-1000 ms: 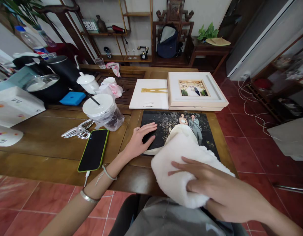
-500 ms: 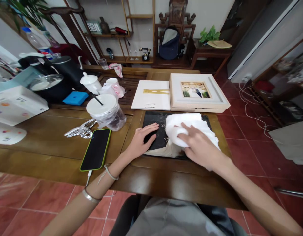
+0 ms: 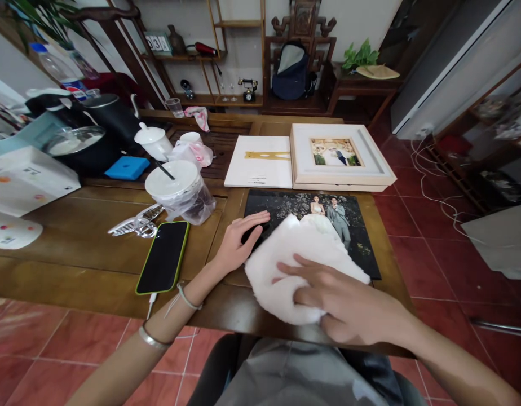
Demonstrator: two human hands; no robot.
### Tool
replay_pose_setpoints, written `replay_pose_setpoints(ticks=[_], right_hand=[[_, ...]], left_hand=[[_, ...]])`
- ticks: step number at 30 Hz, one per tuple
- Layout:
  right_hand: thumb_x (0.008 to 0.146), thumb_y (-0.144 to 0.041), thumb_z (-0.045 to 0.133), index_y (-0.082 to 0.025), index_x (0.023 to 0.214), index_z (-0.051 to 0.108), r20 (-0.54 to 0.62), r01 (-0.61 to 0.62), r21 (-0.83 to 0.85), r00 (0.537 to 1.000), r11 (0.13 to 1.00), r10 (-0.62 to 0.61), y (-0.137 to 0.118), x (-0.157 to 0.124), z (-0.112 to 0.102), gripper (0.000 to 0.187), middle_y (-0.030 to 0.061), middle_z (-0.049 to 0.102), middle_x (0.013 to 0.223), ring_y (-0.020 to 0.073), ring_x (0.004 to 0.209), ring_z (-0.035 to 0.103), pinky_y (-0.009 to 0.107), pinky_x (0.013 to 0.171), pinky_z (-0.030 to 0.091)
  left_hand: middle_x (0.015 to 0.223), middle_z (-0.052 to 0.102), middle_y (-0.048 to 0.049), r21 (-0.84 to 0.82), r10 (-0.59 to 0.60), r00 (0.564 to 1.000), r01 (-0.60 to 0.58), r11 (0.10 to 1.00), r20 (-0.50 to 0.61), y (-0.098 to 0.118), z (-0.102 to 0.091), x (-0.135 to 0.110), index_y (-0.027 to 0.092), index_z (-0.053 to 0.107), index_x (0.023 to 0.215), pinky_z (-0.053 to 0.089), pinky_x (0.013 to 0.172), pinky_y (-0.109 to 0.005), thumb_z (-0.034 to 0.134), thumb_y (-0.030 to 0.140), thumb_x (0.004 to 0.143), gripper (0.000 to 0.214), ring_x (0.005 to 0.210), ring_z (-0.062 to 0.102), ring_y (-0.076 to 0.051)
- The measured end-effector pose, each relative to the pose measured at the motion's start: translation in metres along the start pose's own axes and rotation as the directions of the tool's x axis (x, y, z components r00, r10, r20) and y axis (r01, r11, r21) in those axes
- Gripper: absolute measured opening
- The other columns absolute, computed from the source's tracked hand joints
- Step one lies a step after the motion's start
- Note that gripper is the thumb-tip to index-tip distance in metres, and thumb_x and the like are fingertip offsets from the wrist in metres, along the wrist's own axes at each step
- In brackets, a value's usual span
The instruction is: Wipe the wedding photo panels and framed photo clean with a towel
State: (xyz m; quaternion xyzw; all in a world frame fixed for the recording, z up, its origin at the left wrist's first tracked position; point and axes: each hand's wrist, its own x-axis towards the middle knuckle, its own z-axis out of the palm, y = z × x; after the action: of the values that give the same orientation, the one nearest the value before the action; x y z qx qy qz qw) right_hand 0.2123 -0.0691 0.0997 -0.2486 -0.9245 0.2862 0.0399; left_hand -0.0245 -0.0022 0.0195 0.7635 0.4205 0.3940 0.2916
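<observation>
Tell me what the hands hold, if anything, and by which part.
The right hand holds the cloth by its near side, toward the right. The left hand holds nothing; it lies at the photo's left edge.

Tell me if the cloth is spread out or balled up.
Mostly spread: the cloth lies broad over part of the photo, past its near edge, gathered at the right hand. Folds underneath: cannot tell.
</observation>
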Motion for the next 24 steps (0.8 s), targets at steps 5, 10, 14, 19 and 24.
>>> replay_pose_setpoints(ticks=[5,10,14,19,24], right_hand=[[0.072,-0.017,0.050,-0.022,0.081,0.064,-0.311,-0.312,0.039,0.899,0.949,0.309,0.012,-0.053,-0.025,0.017,0.0074,0.068,0.085,0.0256,0.081,0.067,0.034,0.065,0.054],[0.082,-0.034,0.054,-0.025,0.073,0.054,-0.573,-0.480,-0.004,0.720,0.877,0.391,0.025,-0.051,-0.048,0.013,0.0039,0.062,0.071,0.0237,0.061,0.059,0.037,0.061,0.048],[0.081,-0.015,0.047,-0.019,0.085,0.056,-0.515,-0.404,-0.317,0.833,0.858,0.202,0.036,-0.005,-0.049,0.011,0.0135,0.062,0.094,0.0283,0.086,0.059,0.038,0.073,0.047],[0.070,-0.006,0.048,-0.017,0.104,0.056,-0.281,-0.211,-0.481,0.956,0.851,0.079,0.045,0.065,-0.038,0.037,0.0118,0.063,0.097,0.0270,0.090,0.058,0.034,0.072,0.042],[0.076,-0.011,0.047,-0.014,0.115,0.051,-0.212,-0.306,-0.473,0.950,0.826,0.230,0.049,0.071,-0.039,0.040,0.0101,0.064,0.082,0.0247,0.072,0.057,0.030,0.057,0.031]], left_hand=[[0.122,0.067,-0.0063,0.111,0.021,1.000,-0.023,0.994,0.021,0.000,0.004,0.000,0.024,0.066,0.112,0.042,0.102,-0.045,0.055,0.023,0.089,0.026,0.120,0.059,-0.023],[0.121,0.067,-0.0074,0.131,0.035,0.999,-0.036,0.991,0.008,-0.001,0.006,0.000,0.023,0.066,0.112,0.043,0.101,-0.045,0.059,0.022,0.086,0.026,0.119,0.059,-0.024],[0.120,0.068,-0.0080,0.139,0.055,0.998,-0.055,0.989,0.003,-0.001,0.005,0.001,0.022,0.067,0.110,0.045,0.098,-0.044,0.061,0.022,0.085,0.026,0.116,0.061,-0.025],[0.101,0.075,-0.0068,0.222,0.049,0.999,-0.045,0.974,-0.015,-0.001,0.004,0.001,0.022,0.070,0.096,0.051,0.083,-0.042,0.064,0.025,0.083,0.015,0.096,0.069,-0.026],[0.106,0.074,-0.0065,0.188,0.033,0.999,-0.033,0.982,0.002,0.000,0.004,0.001,0.023,0.071,0.099,0.049,0.092,-0.044,0.063,0.025,0.084,0.017,0.104,0.067,-0.026]])
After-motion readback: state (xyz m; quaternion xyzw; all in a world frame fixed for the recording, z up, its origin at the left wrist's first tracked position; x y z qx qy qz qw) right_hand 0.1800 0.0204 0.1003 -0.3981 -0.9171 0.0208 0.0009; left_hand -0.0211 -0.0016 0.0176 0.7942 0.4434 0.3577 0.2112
